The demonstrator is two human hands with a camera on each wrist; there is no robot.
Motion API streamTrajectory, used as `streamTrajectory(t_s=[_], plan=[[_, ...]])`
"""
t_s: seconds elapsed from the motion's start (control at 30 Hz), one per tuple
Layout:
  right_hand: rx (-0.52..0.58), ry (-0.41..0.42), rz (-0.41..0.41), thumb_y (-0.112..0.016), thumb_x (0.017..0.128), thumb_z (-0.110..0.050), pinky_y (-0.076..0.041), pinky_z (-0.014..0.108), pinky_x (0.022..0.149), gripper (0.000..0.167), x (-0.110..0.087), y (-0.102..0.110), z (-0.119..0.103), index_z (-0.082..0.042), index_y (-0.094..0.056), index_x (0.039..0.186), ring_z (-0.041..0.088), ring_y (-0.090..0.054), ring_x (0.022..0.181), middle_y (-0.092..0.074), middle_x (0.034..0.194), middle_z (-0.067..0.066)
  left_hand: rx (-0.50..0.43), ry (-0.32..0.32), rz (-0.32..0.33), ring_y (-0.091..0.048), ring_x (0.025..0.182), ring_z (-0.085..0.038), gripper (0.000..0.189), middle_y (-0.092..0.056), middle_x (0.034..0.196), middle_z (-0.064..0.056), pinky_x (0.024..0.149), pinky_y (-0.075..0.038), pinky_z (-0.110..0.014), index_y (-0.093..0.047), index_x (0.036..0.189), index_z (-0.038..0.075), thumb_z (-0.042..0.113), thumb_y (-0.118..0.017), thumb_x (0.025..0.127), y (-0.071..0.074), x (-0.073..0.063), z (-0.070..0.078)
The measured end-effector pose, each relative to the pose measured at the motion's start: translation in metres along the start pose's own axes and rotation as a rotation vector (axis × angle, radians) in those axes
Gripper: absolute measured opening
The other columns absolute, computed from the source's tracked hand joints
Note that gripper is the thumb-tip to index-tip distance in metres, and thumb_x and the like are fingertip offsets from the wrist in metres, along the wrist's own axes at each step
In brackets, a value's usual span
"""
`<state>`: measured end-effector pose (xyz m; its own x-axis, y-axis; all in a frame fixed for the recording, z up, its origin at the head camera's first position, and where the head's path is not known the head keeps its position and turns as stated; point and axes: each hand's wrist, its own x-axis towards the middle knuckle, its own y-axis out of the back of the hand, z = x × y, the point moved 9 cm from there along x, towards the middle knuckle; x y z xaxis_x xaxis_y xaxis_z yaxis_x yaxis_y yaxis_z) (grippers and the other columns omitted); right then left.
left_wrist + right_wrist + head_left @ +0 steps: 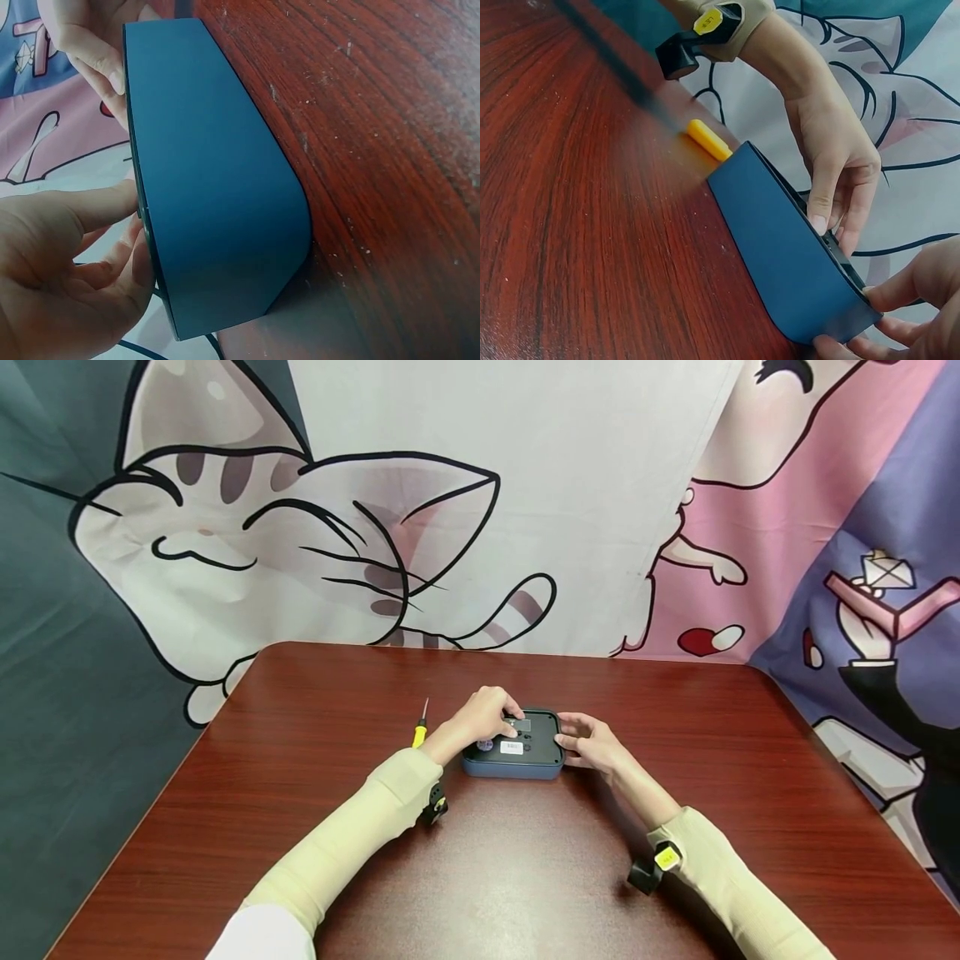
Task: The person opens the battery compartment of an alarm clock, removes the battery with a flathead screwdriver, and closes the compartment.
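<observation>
A blue box-shaped device (513, 771) lies on the table with its black panel (537, 744) facing up; the panel carries a white label and a round sticker. My left hand (482, 717) reaches over it, thumb and fingertips bent down onto the panel. Whether they pinch a small part there is hidden. At the other end, my right hand (592, 745) holds the device, thumb at the top rim and fingers against the side. The blue side wall (210, 172) fills much of the left wrist view. In the right wrist view both hands meet the panel edge (838, 259).
A screwdriver (420, 733) with a yellow handle lies left of the device, beside my left wrist, its shaft pointing away. The brown wooden table (360, 693) ends at a printed cat curtain (585, 527). A small camera is strapped on each wrist.
</observation>
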<state>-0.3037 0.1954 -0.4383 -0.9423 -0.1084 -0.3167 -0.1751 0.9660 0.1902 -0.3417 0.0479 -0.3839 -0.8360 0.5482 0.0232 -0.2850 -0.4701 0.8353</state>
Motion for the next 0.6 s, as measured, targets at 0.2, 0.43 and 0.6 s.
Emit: streamTrajectory(t_s=[0.2,0.43,0.6], plan=[[-0.019,0.010,-0.001,-0.054,0.094,-0.003,-0.057,0.029,0.079,0.054,-0.0013,-0.0021,-0.0010,0.001,-0.035,0.145,0.010,-0.058,0.096,-0.042,0.142,0.029,-0.017,0.002,0.012,-0.067,0.106,-0.020,0.026,-0.074,0.104,-0.004,0.096,-0.051,-0.036,-0.075,0.105,0.008,0.011,-0.078,0.079,-0.0005,-0.0010,-0.0012],[-0.038,0.024,0.002,-0.053,0.095,-0.004,-0.056,0.028,0.077,0.053,-0.0024,-0.0029,-0.0029,0.001,-0.035,0.145,0.011,-0.058,0.097,-0.043,0.141,0.029,-0.056,-0.011,0.024,-0.067,0.104,-0.021,0.025,-0.074,0.104,-0.005,0.093,-0.052,-0.036,-0.075,0.105,0.007,0.010,-0.077,0.080,0.0001,-0.0016,-0.0021],[-0.045,0.029,-0.001,-0.053,0.095,-0.004,-0.055,0.028,0.076,0.053,-0.0025,-0.0032,-0.0027,0.001,-0.035,0.144,0.012,-0.057,0.099,-0.043,0.140,0.029,-0.063,-0.008,0.011,-0.067,0.102,-0.020,0.023,-0.074,0.104,-0.005,0.091,-0.053,-0.034,-0.075,0.105,0.009,0.011,-0.075,0.083,-0.0015,-0.0006,-0.0049]])
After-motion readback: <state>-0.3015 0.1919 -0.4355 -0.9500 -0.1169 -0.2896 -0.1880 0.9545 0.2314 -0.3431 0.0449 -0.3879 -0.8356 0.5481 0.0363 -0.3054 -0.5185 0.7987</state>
